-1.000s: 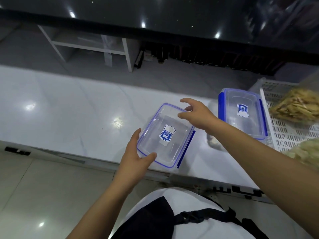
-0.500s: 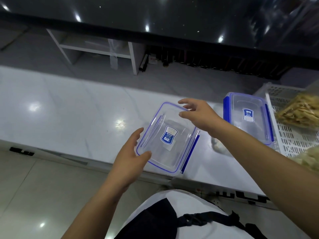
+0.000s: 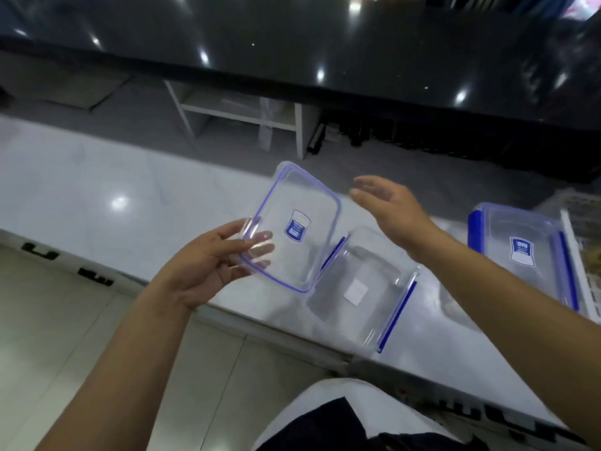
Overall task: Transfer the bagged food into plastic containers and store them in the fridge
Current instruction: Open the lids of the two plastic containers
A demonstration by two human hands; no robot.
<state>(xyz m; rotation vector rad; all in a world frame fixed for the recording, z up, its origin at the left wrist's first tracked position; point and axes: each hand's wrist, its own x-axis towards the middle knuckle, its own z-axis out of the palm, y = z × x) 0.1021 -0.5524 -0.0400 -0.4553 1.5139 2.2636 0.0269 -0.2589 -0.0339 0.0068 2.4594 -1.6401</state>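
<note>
Left hand [image 3: 208, 271] has its grip pinched on the lid [image 3: 292, 227], lifted off and tilted; right hand [image 3: 393, 206] hovers released at 1 o'clock. That lid could slip, the pinch is only at one edge. Tub [image 3: 364, 288] on the surface [image 3: 97, 203] is empty; second tub [image 3: 520, 252] at 3 o'clock is lidded, looks empty too.

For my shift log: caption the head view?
Left hand lifts lid off empty container; right hand open.
</note>
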